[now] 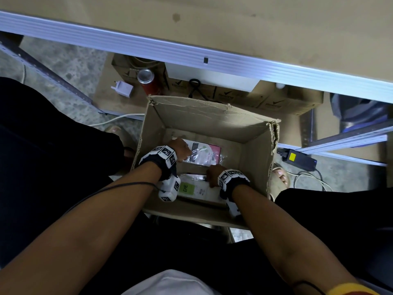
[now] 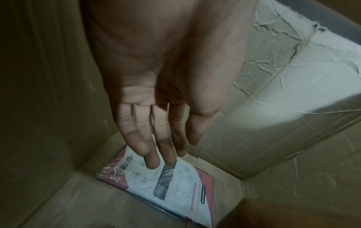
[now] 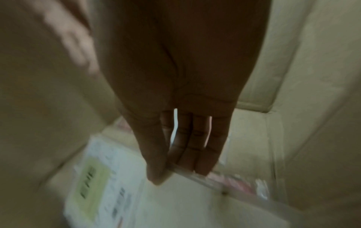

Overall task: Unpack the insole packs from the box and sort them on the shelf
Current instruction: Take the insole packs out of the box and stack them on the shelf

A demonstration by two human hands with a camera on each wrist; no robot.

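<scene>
An open cardboard box point(image 1: 212, 116) stands on the floor between my feet. Two insole packs lie flat on its bottom. The pink-and-white pack point(image 1: 207, 155) point(image 2: 175, 182) is on the far side. My left hand point(image 1: 180, 150) point(image 2: 168, 157) hangs over its left end with straight fingers; whether the fingertips point(image 2: 153, 163) touch it I cannot tell. The white pack with a green label point(image 1: 194, 188) point(image 3: 109, 192) lies on the near side. My right hand point(image 1: 212, 174) point(image 3: 179, 174) pinches its far edge between thumb and fingers. The right wrist view is blurred.
A shelf board with a ribbed aluminium edge point(image 1: 191, 52) runs across above the box. Under it sit a red can point(image 1: 146, 80), a white plug adapter point(image 1: 123, 88) and flat cartons point(image 1: 276, 103). A black power brick point(image 1: 297, 159) and cables lie right of the box.
</scene>
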